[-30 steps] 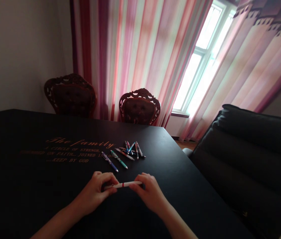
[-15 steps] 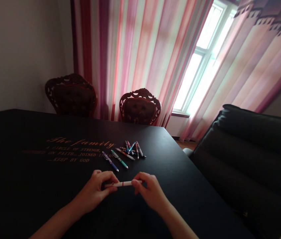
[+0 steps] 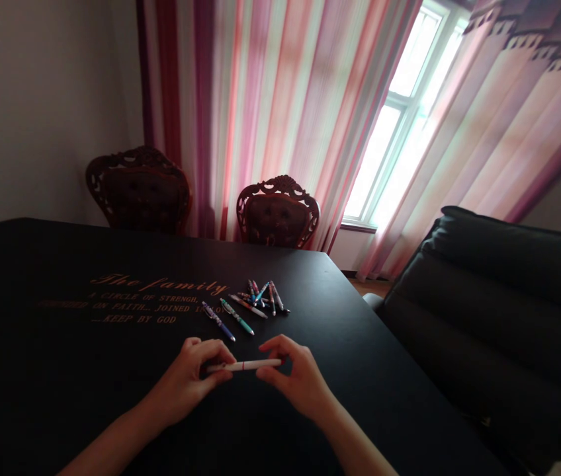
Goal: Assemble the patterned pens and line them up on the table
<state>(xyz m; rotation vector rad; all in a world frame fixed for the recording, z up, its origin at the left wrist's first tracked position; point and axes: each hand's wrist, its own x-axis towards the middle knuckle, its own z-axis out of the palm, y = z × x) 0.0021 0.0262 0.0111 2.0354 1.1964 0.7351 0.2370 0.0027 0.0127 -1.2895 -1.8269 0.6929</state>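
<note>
Hold the white pen [image 3: 260, 364] nearly level above the table [image 3: 370, 357], toward the near side and closer to the right edge than the left. Keep the left end clamped in the fingers of the left hand [image 3: 194, 373], firm without twisting. With the right hand [image 3: 303, 377], thumb and forefinger parted around the other end, best close evenly to avoid tipping; cannot tell contact with the remaining fingers. Just beyond, toward the far edge, mind the purple pen [image 3: 218, 322] and green pen [image 3: 237, 317], the nearest obstacles. Farther, toward the far right corner, note the overlapping pen pile [image 3: 262, 295]; past the right edge, a black armchair [image 3: 509, 304].
</note>
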